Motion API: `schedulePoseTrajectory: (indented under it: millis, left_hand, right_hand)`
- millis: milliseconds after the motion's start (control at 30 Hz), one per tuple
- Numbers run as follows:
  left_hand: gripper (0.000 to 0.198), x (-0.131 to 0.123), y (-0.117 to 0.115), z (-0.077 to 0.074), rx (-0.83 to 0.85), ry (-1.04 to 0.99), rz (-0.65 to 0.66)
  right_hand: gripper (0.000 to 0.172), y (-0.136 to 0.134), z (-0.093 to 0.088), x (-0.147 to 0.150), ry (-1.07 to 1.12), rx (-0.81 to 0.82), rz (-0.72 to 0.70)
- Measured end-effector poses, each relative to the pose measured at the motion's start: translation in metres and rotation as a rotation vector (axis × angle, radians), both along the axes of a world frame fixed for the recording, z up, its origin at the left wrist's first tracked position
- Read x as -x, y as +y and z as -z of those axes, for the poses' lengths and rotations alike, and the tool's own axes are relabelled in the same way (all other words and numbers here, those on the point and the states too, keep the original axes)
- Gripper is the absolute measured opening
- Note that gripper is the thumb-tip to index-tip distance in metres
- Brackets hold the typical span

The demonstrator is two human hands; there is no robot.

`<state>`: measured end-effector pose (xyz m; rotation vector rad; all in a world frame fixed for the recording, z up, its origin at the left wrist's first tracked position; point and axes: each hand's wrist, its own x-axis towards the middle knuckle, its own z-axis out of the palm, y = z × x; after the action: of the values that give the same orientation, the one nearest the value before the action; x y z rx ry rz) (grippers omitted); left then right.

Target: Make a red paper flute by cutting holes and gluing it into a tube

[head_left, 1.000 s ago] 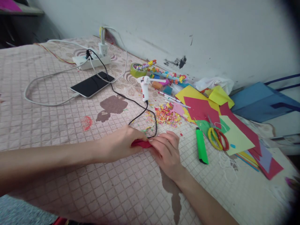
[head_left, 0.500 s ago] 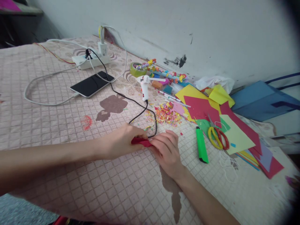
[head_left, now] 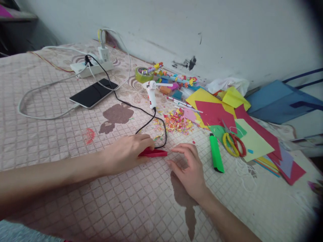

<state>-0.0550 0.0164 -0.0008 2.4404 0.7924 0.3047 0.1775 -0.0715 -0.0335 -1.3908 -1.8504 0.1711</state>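
Observation:
My left hand (head_left: 131, 153) is closed on a folded strip of red paper (head_left: 157, 153), whose free end sticks out to the right. Just beyond that end is my right hand (head_left: 190, 168), thumb and fingers parted and holding nothing. Behind the paper runs the looped black cord of a white glue gun (head_left: 151, 94), which lies farther back on the quilted cloth (head_left: 141, 208). Part of the red paper is hidden under my left fingers.
Paper scraps (head_left: 178, 121) lie beyond my hands. To the right are a green utility knife (head_left: 216, 153), scissors (head_left: 233, 144) and coloured paper sheets (head_left: 217, 114). A tablet (head_left: 93, 93) and a power strip (head_left: 93, 69) with cables occupy the back left. A wall borders the far side.
My right hand has let go of the red paper and moved slightly right, its fingers opening. The left hand still grips the paper. The whole view has shifted a little.

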Motion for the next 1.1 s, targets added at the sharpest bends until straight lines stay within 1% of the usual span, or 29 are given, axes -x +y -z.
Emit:
schedulePoseTrajectory:
  millis: [100, 200, 367, 533, 667, 833, 900, 933, 1000, 1100]
  left_hand:
    - [0.014, -0.001, 0.0, 0.002, 0.027, -0.015, -0.019]
    - [0.013, -0.003, -0.001, 0.003, 0.025, -0.031, -0.042]
    - [0.012, -0.004, -0.004, 0.005, -0.011, -0.055, -0.077]
    - [0.011, -0.001, -0.004, 0.014, -0.026, -0.058, -0.084]
    - [0.011, 0.001, -0.005, 0.017, -0.039, -0.082, -0.076]
    - [0.015, -0.003, -0.008, 0.012, -0.048, -0.117, -0.076]
    - [0.016, -0.004, -0.007, 0.011, -0.03, -0.146, -0.071]
    - [0.015, -0.005, -0.007, 0.01, -0.013, -0.156, -0.072]
    - [0.012, -0.005, -0.005, 0.009, 0.039, -0.166, -0.082]
    - [0.011, -0.006, -0.003, 0.006, 0.121, -0.172, -0.104]
  right_hand:
    - [0.004, -0.006, 0.001, -0.001, 0.117, 0.162, 0.057]
    - [0.005, -0.004, 0.002, 0.003, 0.184, 0.258, 0.064]
    - [0.006, 0.003, 0.001, 0.01, 0.236, 0.306, 0.082]
    - [0.011, 0.004, 0.002, 0.013, 0.248, 0.308, 0.098]
    - [0.012, 0.005, 0.005, 0.014, 0.212, 0.27, 0.105]
    - [0.013, 0.004, 0.005, 0.015, 0.153, 0.239, 0.112]
    - [0.01, 0.002, 0.004, 0.016, 0.147, 0.206, 0.111]
    - [0.009, 0.001, 0.004, 0.015, 0.144, 0.17, 0.109]
    - [0.013, -0.002, 0.003, 0.015, 0.099, 0.063, 0.087]
    - [0.017, -0.003, 0.001, 0.014, -0.088, -0.097, -0.008]
